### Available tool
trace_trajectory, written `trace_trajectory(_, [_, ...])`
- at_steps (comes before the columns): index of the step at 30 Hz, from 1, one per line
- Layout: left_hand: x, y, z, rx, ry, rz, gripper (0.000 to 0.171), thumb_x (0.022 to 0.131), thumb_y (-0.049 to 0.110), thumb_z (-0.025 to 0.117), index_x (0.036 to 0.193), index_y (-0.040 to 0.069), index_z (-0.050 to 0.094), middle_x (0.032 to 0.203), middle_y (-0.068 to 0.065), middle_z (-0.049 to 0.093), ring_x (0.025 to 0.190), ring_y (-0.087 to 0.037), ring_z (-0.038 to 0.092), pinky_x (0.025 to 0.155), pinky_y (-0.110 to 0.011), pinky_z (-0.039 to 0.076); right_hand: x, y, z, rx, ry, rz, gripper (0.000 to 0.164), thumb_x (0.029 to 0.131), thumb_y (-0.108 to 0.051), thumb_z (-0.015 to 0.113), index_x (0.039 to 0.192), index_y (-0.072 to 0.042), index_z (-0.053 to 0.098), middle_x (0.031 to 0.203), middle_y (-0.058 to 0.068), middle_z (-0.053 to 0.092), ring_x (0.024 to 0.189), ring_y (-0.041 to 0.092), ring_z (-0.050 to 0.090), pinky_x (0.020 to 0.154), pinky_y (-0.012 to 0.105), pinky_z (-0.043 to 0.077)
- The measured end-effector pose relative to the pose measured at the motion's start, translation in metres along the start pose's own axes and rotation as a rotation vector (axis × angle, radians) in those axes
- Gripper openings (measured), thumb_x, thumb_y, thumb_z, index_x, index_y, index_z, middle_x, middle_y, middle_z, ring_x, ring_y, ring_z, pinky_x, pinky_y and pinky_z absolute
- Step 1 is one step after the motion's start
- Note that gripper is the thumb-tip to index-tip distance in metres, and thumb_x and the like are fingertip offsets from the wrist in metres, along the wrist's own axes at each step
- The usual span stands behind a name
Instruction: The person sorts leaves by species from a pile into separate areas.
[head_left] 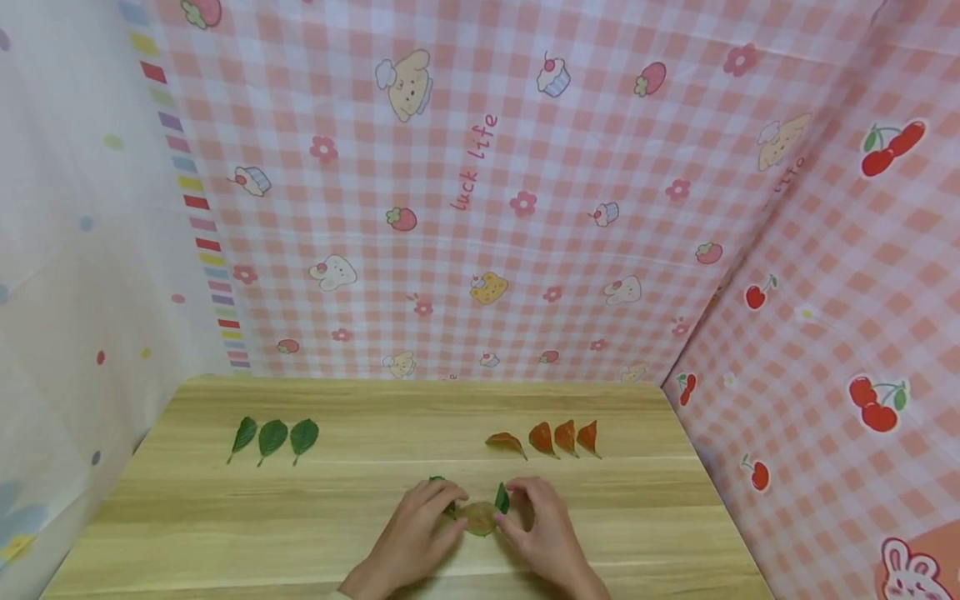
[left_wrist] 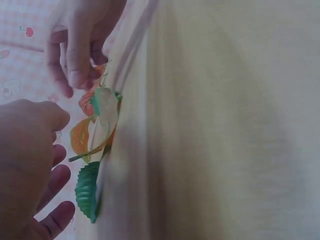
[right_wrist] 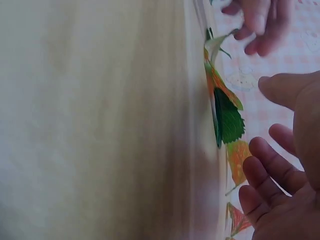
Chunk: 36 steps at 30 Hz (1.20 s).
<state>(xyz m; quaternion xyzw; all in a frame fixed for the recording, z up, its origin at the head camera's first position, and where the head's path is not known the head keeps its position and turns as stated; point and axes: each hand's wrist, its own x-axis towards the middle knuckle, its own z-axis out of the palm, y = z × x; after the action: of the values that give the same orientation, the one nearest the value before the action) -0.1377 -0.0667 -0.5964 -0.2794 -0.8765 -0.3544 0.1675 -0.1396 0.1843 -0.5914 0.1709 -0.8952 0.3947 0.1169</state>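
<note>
A yellow-brown leaf (head_left: 480,518) lies on the table between my two hands; it looks pale and curled in the left wrist view. My left hand (head_left: 417,535) is just left of it, fingers spread and slightly bent, with a green leaf (left_wrist: 87,189) beside the fingertips. On the other side, my right hand (head_left: 545,531) has its thumb apart from its fingers, and another green leaf (head_left: 502,498) shows in that gap. Both wrist views show space between each hand's thumb and fingers, with nothing gripped. The left green leaf is partly hidden by fingers in the head view.
Farther back, a row of three green leaves (head_left: 272,437) lies at the left. Several orange-red leaves (head_left: 542,438) form a row at the right, the leftmost one turned sideways. Patterned cloth (head_left: 450,250) hangs behind the wooden table (head_left: 225,533) and along its sides.
</note>
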Motion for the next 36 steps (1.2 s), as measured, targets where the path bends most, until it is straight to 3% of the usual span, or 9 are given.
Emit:
trace_trajectory(4, [0.013,-0.001,0.0,0.002,-0.026,0.001,0.023,0.101,0.014,0.085,0.123,0.011,0.08,0.124,0.001,0.081,0.115,-0.015,0.073,0.098,-0.042,0.062,-0.002,-0.002,0.004,0.036,-0.031,0.053,0.028,0.092,-0.015,0.095,0.111,-0.01,0.075,0.096,-0.003,0.074,0.089,0.011,0.068,0.08,0.025,0.058])
trace_trajectory(8, [0.028,-0.002,-0.001,-0.012,-0.096,0.0,0.02,0.106,0.015,0.08,0.125,0.011,0.081,0.127,0.002,0.082,0.118,-0.018,0.074,0.101,-0.045,0.06,-0.003,-0.003,0.007,0.075,-0.056,0.09,0.022,0.095,-0.018,0.093,0.102,-0.01,0.074,0.086,-0.005,0.072,0.077,0.003,0.062,0.07,0.019,0.053])
trace_trajectory(17, [0.062,-0.009,0.003,-0.022,-0.268,0.058,0.019,0.109,0.012,0.073,0.126,0.013,0.08,0.128,0.001,0.083,0.119,-0.021,0.072,0.104,-0.049,0.057,-0.001,-0.003,0.012,0.105,-0.06,0.167,0.021,0.096,-0.02,0.092,0.089,-0.013,0.074,0.078,-0.006,0.072,0.071,-0.004,0.053,0.067,0.018,0.046])
trace_trajectory(25, [0.086,-0.009,0.008,-0.057,-0.439,0.094,0.026,0.112,0.009,0.068,0.135,0.011,0.079,0.138,-0.001,0.081,0.132,-0.025,0.072,0.12,-0.052,0.054,0.0,-0.002,0.013,0.109,-0.067,0.186,0.017,0.097,-0.014,0.089,0.087,-0.015,0.075,0.078,-0.004,0.073,0.07,-0.005,0.056,0.067,0.018,0.049])
trace_trajectory(31, [0.094,-0.009,0.015,-0.064,-0.465,0.201,0.026,0.107,-0.002,0.07,0.126,0.011,0.084,0.13,0.0,0.084,0.123,-0.02,0.076,0.113,-0.044,0.059,0.0,-0.003,0.01,0.137,-0.086,0.207,0.015,0.098,-0.013,0.087,0.089,-0.014,0.075,0.081,-0.002,0.074,0.072,-0.005,0.056,0.068,0.018,0.049])
trace_trajectory(36, [0.097,-0.012,0.02,-0.032,-0.488,0.191,0.015,0.102,0.006,0.08,0.112,0.014,0.086,0.117,0.003,0.086,0.112,-0.015,0.077,0.104,-0.038,0.061,0.0,-0.001,0.009,0.166,-0.097,0.226,0.014,0.097,-0.01,0.086,0.09,-0.013,0.075,0.082,-0.001,0.074,0.073,-0.004,0.058,0.069,0.017,0.051])
